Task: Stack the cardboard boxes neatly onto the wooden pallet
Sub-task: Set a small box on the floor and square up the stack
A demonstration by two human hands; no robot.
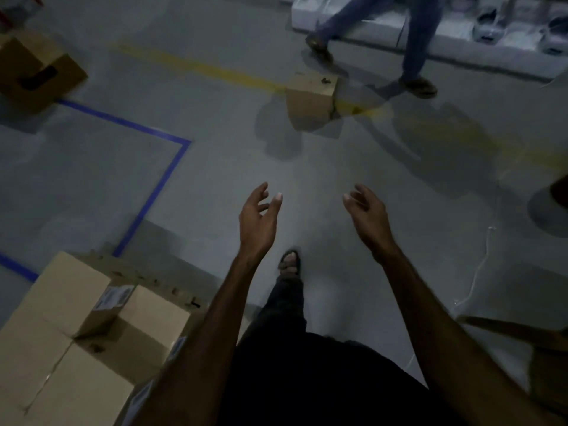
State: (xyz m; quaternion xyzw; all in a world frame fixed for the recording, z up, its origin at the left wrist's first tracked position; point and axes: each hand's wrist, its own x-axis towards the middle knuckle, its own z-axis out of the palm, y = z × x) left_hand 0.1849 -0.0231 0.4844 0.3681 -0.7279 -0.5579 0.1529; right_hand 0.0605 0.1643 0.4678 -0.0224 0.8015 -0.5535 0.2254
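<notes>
My left hand [258, 219] and my right hand [367, 213] reach forward over the grey floor, palms facing each other, fingers relaxed, holding nothing. A small cardboard box [310, 99] stands alone on the floor well ahead of both hands, on a yellow floor line. Stacked cardboard boxes [73, 333] with white labels sit at the lower left beside my left forearm. Another cardboard box [37, 72] stands at the upper left. No pallet is clearly visible; what the lower-left stack rests on is hidden.
Another person's legs [412, 41] step across just behind the small box. White boxes and goods [491, 29] line the far right. Blue tape [156, 192] marks a floor zone at left. A brown object [547, 364] sits at the right edge. My sandalled foot [289, 262] is forward.
</notes>
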